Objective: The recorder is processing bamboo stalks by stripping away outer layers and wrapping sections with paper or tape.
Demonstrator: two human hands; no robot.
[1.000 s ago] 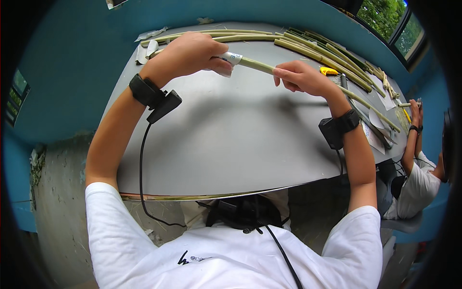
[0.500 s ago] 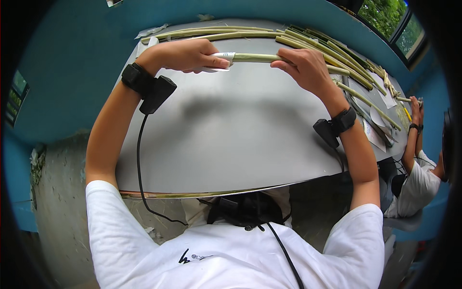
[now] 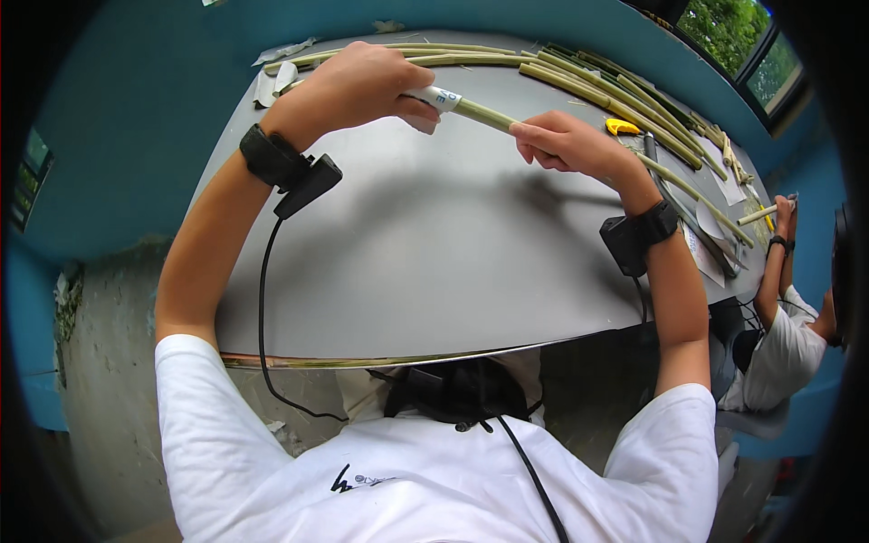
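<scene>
My left hand (image 3: 360, 83) is closed over a piece of white printed paper (image 3: 444, 97), possibly sandpaper, which wraps round one end of a pale green bamboo stick (image 3: 485, 114). The fingers of my right hand (image 3: 572, 145) are closed round the stick's other part, lower and to the right. Held above the grey table (image 3: 407, 271), the stick slants down from left to right. My left palm hides the far end of the stick, and the paper's underside cannot be seen.
Several bamboo sticks (image 3: 625, 95) lie along the table's back and right. A yellow-handled tool (image 3: 622, 127) rests beyond my right hand. At far right, a co-worker's hands (image 3: 785, 217) hold another stick (image 3: 757, 214). A cable (image 3: 263, 308) hangs from my left wrist device.
The stick has gone from nearly level to slanting down rightward. My left hand has risen slightly and my right hand has dropped, uncovering the yellow-handled tool. Both keep their hold.
</scene>
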